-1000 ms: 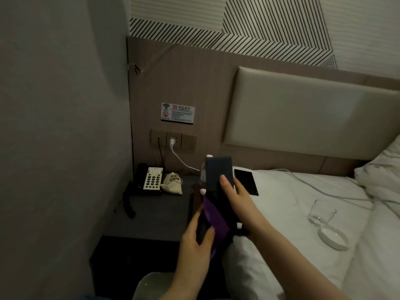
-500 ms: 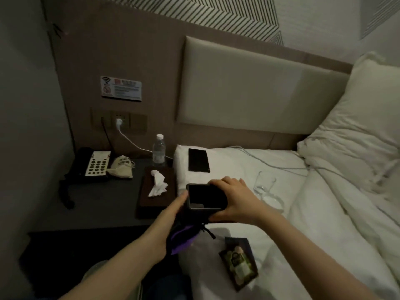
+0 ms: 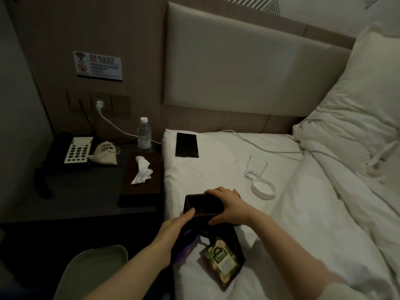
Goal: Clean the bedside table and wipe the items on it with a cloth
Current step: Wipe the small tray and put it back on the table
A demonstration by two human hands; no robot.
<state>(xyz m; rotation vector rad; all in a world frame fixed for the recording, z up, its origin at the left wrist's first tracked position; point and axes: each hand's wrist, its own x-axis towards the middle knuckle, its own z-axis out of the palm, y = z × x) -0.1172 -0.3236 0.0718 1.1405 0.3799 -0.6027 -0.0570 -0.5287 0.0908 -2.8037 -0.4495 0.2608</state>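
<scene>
Place: a hotel bedroom.
Bed: white bedding (image 3: 227, 161) against a padded headboard (image 3: 249, 61).
Wall: a Wi-Fi and no-smoking notice (image 3: 98, 65) above a socket panel (image 3: 101, 103).
Bedside table (image 3: 71, 191): a corded desk telephone (image 3: 73, 149), a small water bottle (image 3: 144, 135), a dark tissue box (image 3: 141, 180).

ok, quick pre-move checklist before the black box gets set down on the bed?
1. Right hand grips the black box: ok.
2. Left hand holds the purple cloth against the box: ok.
3. Landing spot free: not ok, tea packet lies just below the box.
4. Glass and white dish apart from the hands: ok.
5. Box fully wiped: cannot tell.
6. Bedside table cleared: not ok, bottle and tissue box remain.
</scene>
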